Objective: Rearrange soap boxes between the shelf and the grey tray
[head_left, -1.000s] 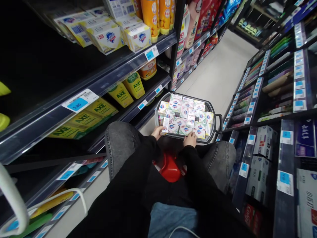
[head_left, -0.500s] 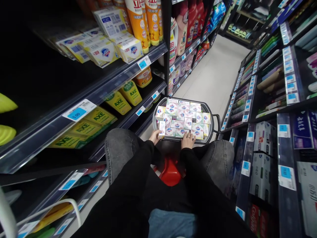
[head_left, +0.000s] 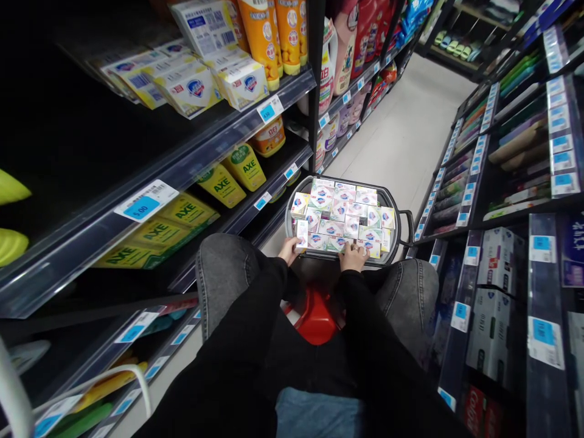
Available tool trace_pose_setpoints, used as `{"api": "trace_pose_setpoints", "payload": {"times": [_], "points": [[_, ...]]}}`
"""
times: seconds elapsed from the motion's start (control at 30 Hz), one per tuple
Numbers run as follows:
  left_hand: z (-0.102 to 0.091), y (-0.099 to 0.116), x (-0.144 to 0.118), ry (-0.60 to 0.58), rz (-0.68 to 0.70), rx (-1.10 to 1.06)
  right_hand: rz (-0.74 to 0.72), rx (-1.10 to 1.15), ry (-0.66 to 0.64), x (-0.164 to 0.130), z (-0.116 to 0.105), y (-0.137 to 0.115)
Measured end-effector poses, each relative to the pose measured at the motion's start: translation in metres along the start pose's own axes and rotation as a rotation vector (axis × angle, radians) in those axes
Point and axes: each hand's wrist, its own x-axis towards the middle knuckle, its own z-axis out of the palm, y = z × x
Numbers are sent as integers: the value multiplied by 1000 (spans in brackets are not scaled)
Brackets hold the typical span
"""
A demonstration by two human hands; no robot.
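A shopping basket point(head_left: 398, 210) with a dark rim stands between my knees, filled with several small soap boxes point(head_left: 331, 227) in white, pink, green and yellow. At its near left corner my left hand point(head_left: 289, 250) is closed on an upright soap box point(head_left: 302, 232), thumb and fingers at its lower end. My right hand point(head_left: 354, 258), wearing a ring, reaches over the near rim. Its fingers are bent against the front row of soap boxes; the fingertips are partly hidden among them.
To my left, a shelf point(head_left: 201, 143) carries soap packs point(head_left: 196, 88) and orange bottles point(head_left: 260, 42), with yellow AXE bottles point(head_left: 222, 185) below. Toothpaste boxes point(head_left: 490, 328) fill racks at right. A red stool point(head_left: 316, 319) is under me. The aisle floor point(head_left: 396, 115) runs ahead.
The view has shifted slightly, so the basket and shelves sit a little differently in the frame. Both hands keep nearly the same places at the soap boxes.
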Motion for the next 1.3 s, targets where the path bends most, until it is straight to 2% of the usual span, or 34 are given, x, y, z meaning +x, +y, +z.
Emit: {"api": "trace_pose_setpoints", "payload": {"times": [0.2, 0.37, 0.7, 0.87, 0.93, 1.03, 1.1, 1.17, 1.3], "points": [[5, 5, -6, 36, -24, -45, 65, 72, -19, 0, -5, 0], [5, 12, -11, 114, -51, -106, 85, 89, -44, -1, -7, -4], [11, 13, -15, 135, -18, -127, 124, 93, -108, -2, -14, -9], [13, 13, -15, 132, -12, -141, 76, 140, -193, 12, -31, -5], [13, 12, -14, 136, -18, -139, 156, 194, -190, 22, -42, 9], [11, 12, -11, 129, -17, -130, 514, 243, -116, 34, -55, 37], [10, 12, -10, 118, -11, -126, 685, 251, -135, 35, -57, 53], [10, 11, -8, 110, -9, -124, 743, 268, -179, 34, -55, 62], [11, 9, -7, 110, -10, -122, 741, 297, -216, 30, -48, 61]]}}
